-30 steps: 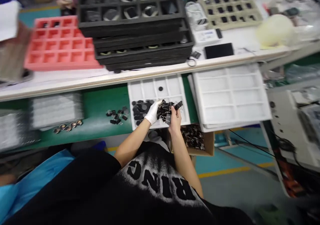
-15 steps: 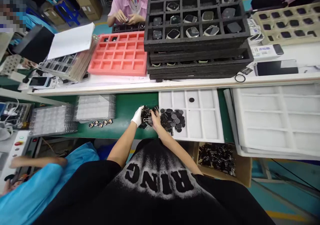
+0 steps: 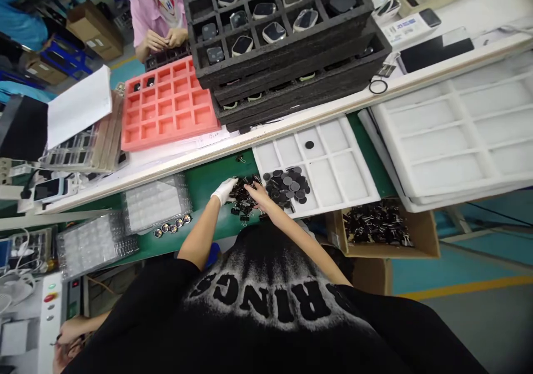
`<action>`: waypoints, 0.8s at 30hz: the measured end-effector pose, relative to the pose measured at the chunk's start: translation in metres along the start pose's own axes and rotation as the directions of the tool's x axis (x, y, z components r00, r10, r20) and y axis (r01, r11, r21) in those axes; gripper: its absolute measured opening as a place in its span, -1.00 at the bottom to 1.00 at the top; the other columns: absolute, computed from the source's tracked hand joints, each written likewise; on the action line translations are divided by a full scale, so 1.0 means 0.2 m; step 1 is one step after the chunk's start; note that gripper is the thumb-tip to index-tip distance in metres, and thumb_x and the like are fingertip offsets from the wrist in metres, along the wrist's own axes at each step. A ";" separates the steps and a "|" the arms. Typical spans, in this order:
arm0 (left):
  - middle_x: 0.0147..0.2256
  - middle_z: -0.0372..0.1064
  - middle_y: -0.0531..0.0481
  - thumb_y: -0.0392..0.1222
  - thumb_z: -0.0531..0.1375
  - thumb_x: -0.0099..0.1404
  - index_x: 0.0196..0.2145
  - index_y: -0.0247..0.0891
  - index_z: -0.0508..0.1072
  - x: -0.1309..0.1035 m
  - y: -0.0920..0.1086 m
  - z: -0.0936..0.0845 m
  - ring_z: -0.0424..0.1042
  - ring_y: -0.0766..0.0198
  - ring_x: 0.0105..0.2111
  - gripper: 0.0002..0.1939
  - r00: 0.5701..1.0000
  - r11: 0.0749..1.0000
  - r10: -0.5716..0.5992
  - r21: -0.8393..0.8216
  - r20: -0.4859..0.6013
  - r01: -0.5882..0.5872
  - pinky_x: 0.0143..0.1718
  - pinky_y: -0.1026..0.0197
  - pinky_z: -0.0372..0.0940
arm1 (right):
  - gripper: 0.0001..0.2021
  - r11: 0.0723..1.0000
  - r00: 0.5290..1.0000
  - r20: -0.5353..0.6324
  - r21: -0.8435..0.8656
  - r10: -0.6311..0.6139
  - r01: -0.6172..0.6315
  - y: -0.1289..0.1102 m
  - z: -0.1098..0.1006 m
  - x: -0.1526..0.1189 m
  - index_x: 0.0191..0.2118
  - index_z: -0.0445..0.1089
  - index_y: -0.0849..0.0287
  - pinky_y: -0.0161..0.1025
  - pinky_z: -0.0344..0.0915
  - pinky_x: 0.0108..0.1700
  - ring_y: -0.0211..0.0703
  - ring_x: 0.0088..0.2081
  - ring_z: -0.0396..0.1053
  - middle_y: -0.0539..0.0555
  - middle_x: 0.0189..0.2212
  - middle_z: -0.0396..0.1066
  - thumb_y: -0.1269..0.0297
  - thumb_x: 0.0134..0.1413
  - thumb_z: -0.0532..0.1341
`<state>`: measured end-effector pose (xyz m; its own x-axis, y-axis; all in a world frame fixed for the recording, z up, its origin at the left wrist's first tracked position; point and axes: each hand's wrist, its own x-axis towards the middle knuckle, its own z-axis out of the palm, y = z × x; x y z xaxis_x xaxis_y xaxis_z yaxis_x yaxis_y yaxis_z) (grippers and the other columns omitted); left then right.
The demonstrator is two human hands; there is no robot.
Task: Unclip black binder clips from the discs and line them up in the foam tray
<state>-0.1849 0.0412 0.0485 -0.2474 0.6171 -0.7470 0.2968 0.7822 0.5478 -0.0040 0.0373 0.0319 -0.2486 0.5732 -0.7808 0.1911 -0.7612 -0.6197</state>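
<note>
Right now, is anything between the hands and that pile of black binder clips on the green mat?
Nothing visible: the gloved left hand and bare right hand already rest on the binder clips, beside the white tray.

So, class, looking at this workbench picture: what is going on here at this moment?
A person at a green bench has both hands on a small pile of black binder clips: the white-gloved left hand at its left edge, the bare right hand over its right side. Just right lies a white tray holding black discs. A cardboard box of more clips sits below. Across the bench, another person in pink works by a pink tray.
</note>
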 end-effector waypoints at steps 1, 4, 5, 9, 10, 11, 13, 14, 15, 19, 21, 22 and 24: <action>0.07 0.45 -0.17 0.05 0.23 0.46 0.16 -0.27 0.43 0.00 0.02 -0.02 0.51 0.14 -0.03 -0.55 1.000 0.999 -0.008 0.050 0.027 0.007 -0.02 -0.03 0.50 | -0.21 1.000 1.000 0.022 -0.025 0.005 -0.004 -0.01 -0.02 0.00 0.46 0.18 0.08 0.03 0.54 -0.05 0.20 0.16 0.44 0.30 0.36 0.25 -0.19 0.23 0.24; 0.13 0.45 -0.23 0.16 0.19 0.45 0.22 -0.21 0.41 0.01 0.07 -0.07 0.55 0.12 -0.10 -0.46 0.993 0.982 -0.054 0.184 0.100 0.035 -0.10 -0.01 0.52 | -0.35 0.992 0.999 0.050 -0.125 -0.007 0.013 -0.03 -0.10 0.01 0.39 0.29 0.16 -0.02 0.54 -0.11 0.12 -0.01 0.54 0.30 0.19 0.45 -0.13 0.37 0.11; 0.15 0.44 -0.26 0.19 0.18 0.44 0.25 -0.18 0.40 0.02 0.08 -0.09 0.56 0.10 -0.13 -0.43 0.992 0.973 -0.063 0.228 0.111 0.036 -0.13 0.00 0.52 | -0.42 0.985 0.999 0.046 -0.170 -0.027 0.035 -0.04 -0.13 0.02 0.34 0.35 0.20 -0.04 0.53 -0.09 0.10 -0.05 0.55 0.30 0.12 0.50 -0.07 0.41 0.09; 0.23 0.40 -0.32 0.20 0.13 0.43 0.32 -0.18 0.36 -0.03 0.11 -0.14 0.56 -0.04 -0.01 -0.37 0.997 0.914 0.011 0.403 0.071 -0.039 0.01 -0.07 0.47 | -0.70 0.901 0.982 0.022 -0.393 -0.189 0.182 -0.04 -0.19 0.00 0.00 0.58 0.22 -0.09 0.37 0.15 0.10 0.06 0.50 0.26 -0.01 0.56 0.27 0.42 0.12; 0.26 0.37 -0.33 0.18 0.13 0.43 0.33 -0.20 0.35 -0.06 0.10 -0.14 0.51 -0.09 0.10 -0.36 0.997 0.893 0.058 0.446 0.042 -0.070 0.11 -0.10 0.42 | -0.73 0.868 0.972 0.023 -0.445 -0.233 0.218 -0.03 -0.20 -0.01 -0.05 0.59 0.22 -0.10 0.33 0.18 0.12 0.09 0.48 0.27 0.00 0.55 0.34 0.40 0.12; 0.31 0.31 -0.34 0.17 0.12 0.43 0.35 -0.22 0.33 -0.11 0.07 -0.13 0.43 -0.14 0.20 -0.34 0.994 0.868 0.111 0.485 0.006 -0.100 0.20 -0.12 0.35 | -0.74 0.834 0.962 0.029 -0.492 -0.271 0.249 -0.02 -0.21 -0.01 -0.09 0.59 0.22 -0.10 0.30 0.19 0.12 0.10 0.47 0.29 0.02 0.54 0.39 0.39 0.12; 0.43 0.10 -0.36 0.16 0.09 0.44 0.43 -0.25 0.20 -0.21 -0.04 -0.08 0.24 -0.22 0.35 -0.27 0.975 0.824 0.212 0.549 -0.072 -0.139 0.32 -0.20 0.20 | -0.75 0.768 0.944 0.048 -0.569 -0.326 0.294 0.00 -0.21 -0.02 -0.15 0.58 0.23 -0.11 0.29 0.17 0.12 0.07 0.48 0.31 0.01 0.53 0.44 0.38 0.11; 0.47 -0.02 -0.36 0.17 0.07 0.45 0.47 -0.25 0.11 -0.26 -0.12 -0.05 0.17 -0.25 0.39 -0.23 0.959 0.801 0.261 0.579 -0.109 -0.153 0.35 -0.25 0.15 | -0.75 0.738 0.937 0.059 -0.599 -0.345 0.309 0.02 -0.21 -0.03 -0.18 0.57 0.23 -0.11 0.30 0.14 0.11 0.03 0.49 0.32 -0.02 0.53 0.45 0.38 0.12; 0.49 -0.10 -0.37 0.17 0.08 0.44 0.49 -0.26 0.04 -0.32 -0.22 -0.01 0.06 -0.29 0.44 -0.18 0.944 0.780 0.301 0.605 -0.138 -0.161 0.38 -0.29 0.08 | -0.77 0.712 0.931 0.067 -0.625 -0.359 0.320 0.03 -0.21 -0.03 -0.18 0.56 0.23 -0.12 0.31 0.12 0.11 0.00 0.50 0.31 -0.06 0.54 0.45 0.38 0.12; 0.47 -0.06 -0.45 0.19 0.29 0.30 0.40 -0.31 0.26 -0.43 -0.63 0.14 -0.16 -0.33 0.50 -0.14 0.847 0.475 0.530 0.842 -0.042 -0.255 0.44 -0.32 -0.12 | -0.77 0.637 0.907 0.096 -0.682 -0.411 0.360 0.09 -0.20 -0.05 0.08 0.44 0.24 -0.12 0.36 0.05 0.08 -0.05 0.51 0.26 -0.08 0.54 0.37 0.37 0.22; 0.45 -0.01 -0.47 0.19 0.30 0.30 0.37 -0.28 0.34 -0.40 -0.76 0.20 -0.13 -0.35 0.49 -0.19 0.837 0.395 0.547 0.884 -0.008 -0.250 0.43 -0.35 -0.15 | -0.64 0.605 0.888 0.122 -0.690 -0.442 0.396 0.12 -0.21 -0.08 0.22 0.33 0.23 -0.10 0.36 0.10 0.09 0.06 0.46 0.30 0.11 0.45 0.31 0.38 0.24; 0.45 0.00 -0.48 0.21 0.30 0.30 0.36 -0.28 0.35 -0.37 -0.80 0.23 -0.11 -0.36 0.49 -0.20 0.835 0.386 0.551 0.891 -0.015 -0.239 0.43 -0.37 -0.15 | -0.60 0.589 0.879 0.137 -0.694 -0.456 0.414 0.14 -0.22 -0.10 0.27 0.29 0.23 -0.08 0.33 0.15 0.11 0.15 0.40 0.33 0.21 0.37 0.30 0.39 0.22; 0.44 0.01 -0.50 0.25 0.29 0.30 0.36 -0.30 0.34 -0.30 -0.80 0.27 -0.09 -0.38 0.48 -0.17 0.821 0.400 0.568 0.891 -0.056 -0.216 0.42 -0.38 -0.14 | -0.60 0.562 0.867 0.168 -0.701 -0.469 0.440 0.20 -0.24 -0.15 0.30 0.28 0.21 -0.03 0.25 0.27 0.14 0.29 0.27 0.34 0.32 0.24 0.33 0.42 0.16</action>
<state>-0.1673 -0.1268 -0.0148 -0.0858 0.9558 -0.2813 0.9937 0.1024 0.0450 0.0571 0.0051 0.0269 -0.4648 0.8030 -0.3730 0.6633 0.0367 -0.7475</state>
